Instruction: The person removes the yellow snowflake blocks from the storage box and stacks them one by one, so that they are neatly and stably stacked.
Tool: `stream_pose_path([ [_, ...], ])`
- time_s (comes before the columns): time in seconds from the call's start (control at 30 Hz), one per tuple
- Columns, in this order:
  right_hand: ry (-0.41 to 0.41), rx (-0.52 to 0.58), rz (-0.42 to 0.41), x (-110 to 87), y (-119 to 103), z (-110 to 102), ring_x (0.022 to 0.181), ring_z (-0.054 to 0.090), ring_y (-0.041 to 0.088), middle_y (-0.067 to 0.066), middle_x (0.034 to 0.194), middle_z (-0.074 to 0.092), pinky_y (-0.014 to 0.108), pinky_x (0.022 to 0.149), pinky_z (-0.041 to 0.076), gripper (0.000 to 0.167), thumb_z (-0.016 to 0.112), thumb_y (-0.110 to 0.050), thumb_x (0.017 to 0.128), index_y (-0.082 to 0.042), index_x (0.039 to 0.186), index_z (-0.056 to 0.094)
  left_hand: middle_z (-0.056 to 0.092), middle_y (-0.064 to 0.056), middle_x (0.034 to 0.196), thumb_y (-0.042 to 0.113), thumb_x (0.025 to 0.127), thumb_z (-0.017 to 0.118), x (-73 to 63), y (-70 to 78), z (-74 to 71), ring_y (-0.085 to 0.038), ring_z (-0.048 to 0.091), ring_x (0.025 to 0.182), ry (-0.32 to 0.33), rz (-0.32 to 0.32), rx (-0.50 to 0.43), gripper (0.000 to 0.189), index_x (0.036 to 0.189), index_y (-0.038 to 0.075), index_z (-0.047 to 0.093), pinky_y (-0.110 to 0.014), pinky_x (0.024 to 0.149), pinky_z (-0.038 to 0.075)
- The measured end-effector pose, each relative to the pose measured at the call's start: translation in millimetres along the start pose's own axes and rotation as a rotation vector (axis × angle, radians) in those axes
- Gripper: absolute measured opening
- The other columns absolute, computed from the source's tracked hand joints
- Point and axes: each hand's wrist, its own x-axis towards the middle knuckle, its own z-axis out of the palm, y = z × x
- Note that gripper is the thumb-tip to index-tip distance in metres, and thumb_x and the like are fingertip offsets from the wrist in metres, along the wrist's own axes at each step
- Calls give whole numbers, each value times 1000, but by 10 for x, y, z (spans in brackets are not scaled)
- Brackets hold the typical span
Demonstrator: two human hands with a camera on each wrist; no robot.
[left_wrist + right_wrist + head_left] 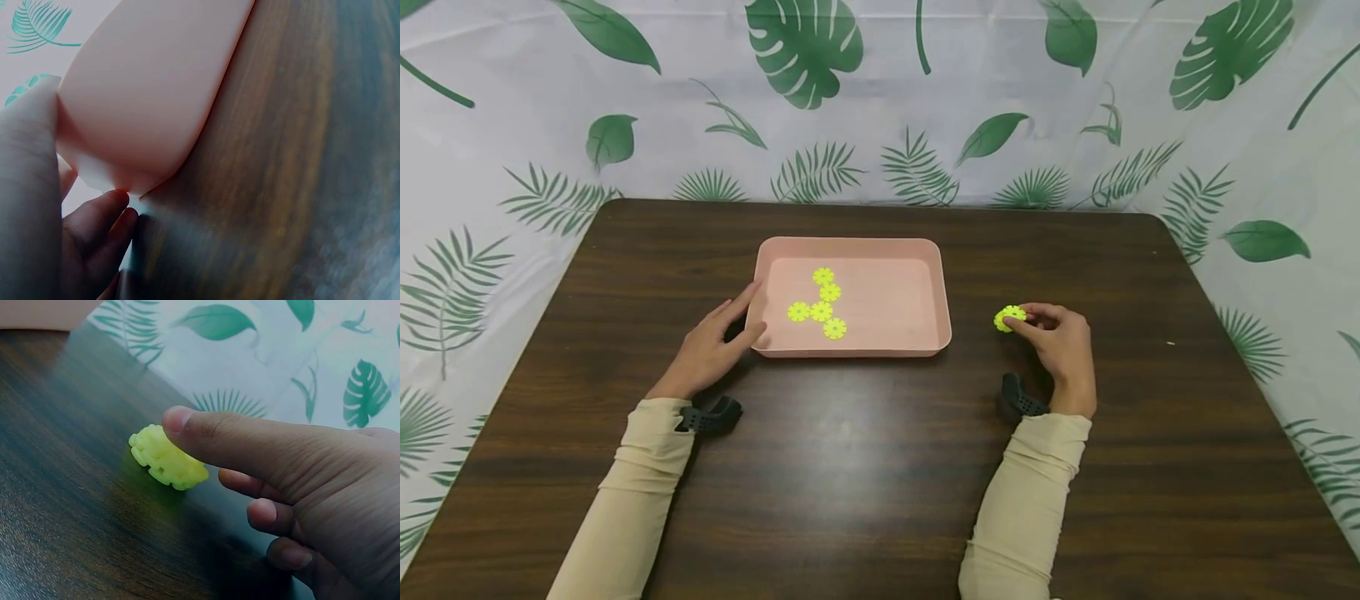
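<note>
My left hand (711,343) holds the left end of a shallow pink tray (880,352), its thumb over the rim near the front corner. In the left wrist view the curled fingers (103,219) touch the outer wall of the tray (156,81). Several flat, notched neon-yellow snowflake discs (822,312) lie in the tray's left half. Right of the tray, my right hand (1060,346) pinches snowflake discs (1009,317) between thumb and index finger. They look like two overlapping pieces, low over the table; in the right wrist view the thumb (219,434) covers part of the discs (164,459).
The tray stands on a dark brown wooden table (850,467) near its far edge. Behind hangs a white cloth (880,92) with green leaf prints. A tiny pale scrap (1171,342) lies on the table at the right. Black straps (711,417) sit on both wrists.
</note>
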Motion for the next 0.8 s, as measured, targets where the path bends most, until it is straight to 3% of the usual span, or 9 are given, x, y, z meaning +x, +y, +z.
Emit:
stream_pose_path([
  [0.23, -28, -26, -16, 11, -3, -1, 82, 53, 17, 14, 103, 68, 22, 70, 45, 41, 83, -26, 91, 3, 118, 76, 24, -6, 170, 57, 104, 51, 9, 10, -17, -43, 16, 156, 1, -9, 7, 72, 164, 47, 13, -79, 113, 17],
  [0.8, -71, -17, -9, 15, 10, -14, 86, 50, 17, 11, 108, 64, 22, 72, 45, 42, 81, -27, 93, 4, 122, 74, 26, -7, 170, 58, 104, 51, -5, 8, -7, -43, 17, 156, 4, -3, 11, 72, 165, 45, 14, -77, 114, 18],
])
